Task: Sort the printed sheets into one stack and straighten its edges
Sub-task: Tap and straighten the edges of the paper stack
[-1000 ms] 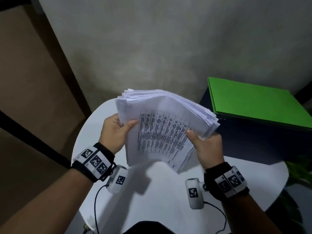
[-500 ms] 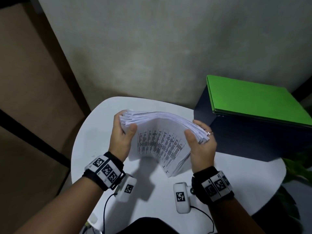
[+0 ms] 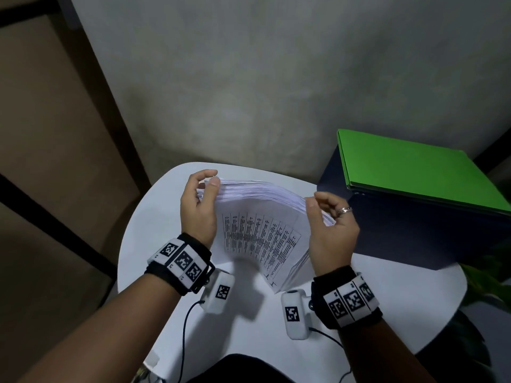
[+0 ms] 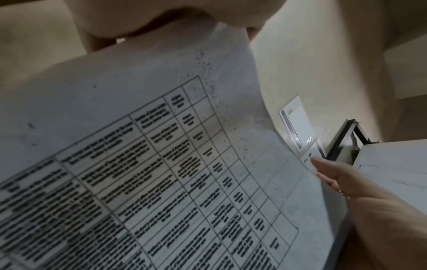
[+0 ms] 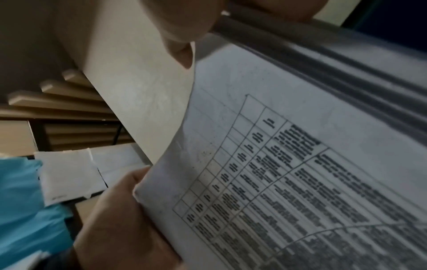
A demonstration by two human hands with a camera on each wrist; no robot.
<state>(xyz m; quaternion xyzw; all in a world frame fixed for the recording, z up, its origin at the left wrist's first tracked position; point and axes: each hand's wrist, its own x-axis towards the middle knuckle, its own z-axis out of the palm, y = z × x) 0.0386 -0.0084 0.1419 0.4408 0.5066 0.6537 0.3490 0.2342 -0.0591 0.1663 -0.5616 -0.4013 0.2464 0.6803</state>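
A thick stack of printed sheets (image 3: 262, 233), with a printed table on the sheet facing me, is held tilted over the white round table (image 3: 387, 313). Its lower edge hangs just above the tabletop. My left hand (image 3: 204, 189) grips the stack's upper left corner, thumb in front and fingers behind. My right hand (image 3: 323, 211), wearing a ring, grips the upper right corner the same way. In the left wrist view the front sheet (image 4: 161, 164) fills the frame, with the right hand's fingers (image 4: 332, 175) at its far edge. In the right wrist view the sheet (image 5: 300, 164) runs to my left hand (image 5: 120, 219).
A dark blue box (image 3: 414, 239) stands on the table's right side with a green folder (image 3: 414, 172) lying on top. Plant leaves (image 3: 486, 280) show past the right rim. A grey wall rises behind the table, and the floor drops away to the left.
The stack has come down from chest height towards the tabletop and its fanned sheets have drawn closer together. Both hands slid from the side edges up to the top corners.
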